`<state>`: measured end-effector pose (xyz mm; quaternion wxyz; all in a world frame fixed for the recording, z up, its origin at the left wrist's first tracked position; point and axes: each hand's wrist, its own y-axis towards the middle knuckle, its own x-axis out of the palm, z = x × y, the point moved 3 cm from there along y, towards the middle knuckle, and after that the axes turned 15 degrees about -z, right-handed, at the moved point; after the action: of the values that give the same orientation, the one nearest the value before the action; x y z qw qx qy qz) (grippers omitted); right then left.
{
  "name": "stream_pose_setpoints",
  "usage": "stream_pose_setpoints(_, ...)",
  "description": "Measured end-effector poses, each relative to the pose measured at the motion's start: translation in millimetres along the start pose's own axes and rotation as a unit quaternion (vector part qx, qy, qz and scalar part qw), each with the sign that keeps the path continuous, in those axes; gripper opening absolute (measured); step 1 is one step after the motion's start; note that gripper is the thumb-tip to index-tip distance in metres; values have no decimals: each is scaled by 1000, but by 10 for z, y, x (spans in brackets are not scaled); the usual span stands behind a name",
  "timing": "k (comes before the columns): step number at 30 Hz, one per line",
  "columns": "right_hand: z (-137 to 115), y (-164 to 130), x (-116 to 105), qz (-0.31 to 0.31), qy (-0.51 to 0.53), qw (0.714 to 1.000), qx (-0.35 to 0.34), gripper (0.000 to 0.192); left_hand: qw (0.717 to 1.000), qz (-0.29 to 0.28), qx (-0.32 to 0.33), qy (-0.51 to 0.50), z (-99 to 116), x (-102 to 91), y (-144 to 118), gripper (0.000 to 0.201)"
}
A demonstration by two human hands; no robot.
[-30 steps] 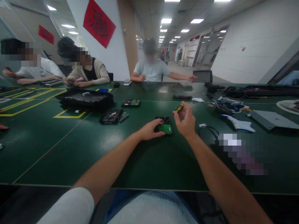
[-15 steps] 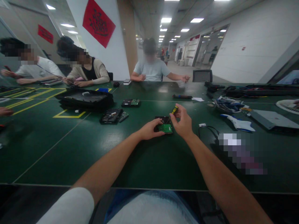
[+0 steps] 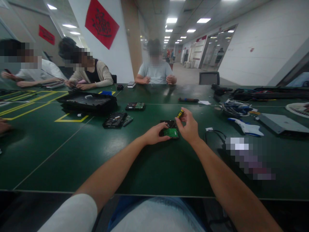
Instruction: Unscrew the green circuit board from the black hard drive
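A small hard drive [image 3: 170, 130] with a green circuit board facing up lies on the dark green table [image 3: 101, 154] in front of me. My left hand [image 3: 154, 134] rests on its left side, holding it in place. My right hand [image 3: 189, 126] hovers over its right side, fingers closed on a small screwdriver with a yellow and black handle [image 3: 180, 113]. The screwdriver points down toward the drive; its tip is hidden by my fingers.
Other drives [image 3: 135, 106] and parts [image 3: 115, 120] lie further back beside a black tray [image 3: 88, 102]. Cables [image 3: 235, 108], a white and blue tool [image 3: 246, 127] and a grey case [image 3: 281, 124] sit at the right. Three people sit across the table.
My right hand has moved a little left and down with the screwdriver, closer over the drive. The person straight across has pulled the outstretched arm back in.
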<state>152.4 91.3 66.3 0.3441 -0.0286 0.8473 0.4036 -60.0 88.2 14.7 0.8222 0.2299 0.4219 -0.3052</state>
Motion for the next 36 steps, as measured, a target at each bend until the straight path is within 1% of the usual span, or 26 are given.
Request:
stream_pose_setpoints(5,-9,0,13,-1,-3,1000,-4,54,1000,3,-4,4,-22,8,1,69)
stream_pose_setpoints(10,-8,-4,21,2,0,1000,1,54,1000,2,-1,1,-35,21,12,66)
stream_pose_setpoints(20,-1,2,20,0,-1,1000,2,55,1000,3,10,-6,-29,13,7,66)
stream_pose_setpoints(36,11,-8,34,-3,-3,1000,-9,55,1000,3,3,-10,-16,7,-1,65)
